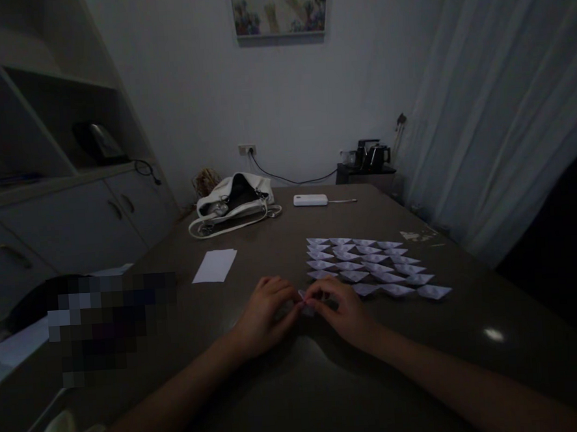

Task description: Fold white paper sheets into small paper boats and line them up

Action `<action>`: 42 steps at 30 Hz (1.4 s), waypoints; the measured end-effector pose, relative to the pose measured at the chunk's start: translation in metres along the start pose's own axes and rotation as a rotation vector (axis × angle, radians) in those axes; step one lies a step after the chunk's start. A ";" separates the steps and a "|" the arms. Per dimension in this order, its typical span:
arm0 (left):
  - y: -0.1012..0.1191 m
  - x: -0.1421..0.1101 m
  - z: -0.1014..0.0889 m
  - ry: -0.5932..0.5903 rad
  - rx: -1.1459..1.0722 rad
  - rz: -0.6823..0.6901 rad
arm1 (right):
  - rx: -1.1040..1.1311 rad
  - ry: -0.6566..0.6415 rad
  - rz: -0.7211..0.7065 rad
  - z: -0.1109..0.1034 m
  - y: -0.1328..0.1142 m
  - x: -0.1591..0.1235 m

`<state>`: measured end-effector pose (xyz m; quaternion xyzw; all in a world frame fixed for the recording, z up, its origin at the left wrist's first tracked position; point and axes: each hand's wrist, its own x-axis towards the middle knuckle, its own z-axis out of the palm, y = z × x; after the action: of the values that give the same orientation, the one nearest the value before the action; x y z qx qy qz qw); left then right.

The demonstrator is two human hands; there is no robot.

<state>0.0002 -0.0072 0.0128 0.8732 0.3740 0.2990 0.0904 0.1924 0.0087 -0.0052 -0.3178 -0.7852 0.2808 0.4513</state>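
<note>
My left hand (269,311) and my right hand (340,307) meet over the middle of the table, thumbs and fingertips pinching a small piece of folded white paper (307,310) between them. Most of that paper is hidden by the fingers, so its exact shape cannot be made out. Just beyond and to the right of my right hand, folded paper boats (373,258) stand in several rows. A stack of flat white paper sheets (216,266) lies to the left, beyond my left hand.
A white handbag (236,203) rests open at the table's far left. Near the far edge lies a white power bank (310,200) with a short cable. A dark kettle (377,156) stands on a low cabinet behind. Papers lie along the left edge, partly behind a blurred patch.
</note>
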 end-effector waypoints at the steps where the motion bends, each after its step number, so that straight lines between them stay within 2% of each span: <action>1: 0.000 0.000 -0.001 0.013 -0.014 -0.014 | 0.010 0.003 0.022 0.000 0.001 0.000; 6: -0.005 0.000 -0.001 0.079 -0.096 -0.091 | 0.128 -0.020 0.132 -0.001 0.009 0.003; 14: -0.010 0.002 0.003 0.007 -0.165 -0.105 | 0.345 -0.119 0.210 0.000 0.012 0.005; 21: -0.008 0.001 -0.001 0.022 -0.262 -0.130 | 0.494 -0.054 0.316 0.000 0.010 0.006; 27: -0.005 0.002 -0.001 0.036 -0.294 -0.122 | 0.565 -0.041 0.309 0.001 0.009 0.005; 32: -0.003 0.004 -0.002 0.044 -0.289 -0.142 | 0.396 0.015 0.227 -0.002 0.001 0.002; 34: -0.003 0.003 -0.002 0.048 -0.289 -0.140 | 0.253 0.068 0.102 -0.003 -0.001 0.001; 36: -0.002 0.003 -0.003 0.049 -0.287 -0.140 | 0.145 0.027 0.035 -0.003 -0.003 0.000; 39: -0.003 0.002 -0.003 0.049 -0.288 -0.142 | 0.054 -0.034 0.025 -0.001 -0.004 -0.001; 42: -0.004 0.002 -0.001 0.050 -0.292 -0.145 | 0.008 -0.058 0.074 0.001 -0.003 0.000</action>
<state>-0.0017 -0.0028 0.0136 0.8139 0.3908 0.3644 0.2283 0.1908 0.0060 -0.0033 -0.3364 -0.7846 0.3097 0.4188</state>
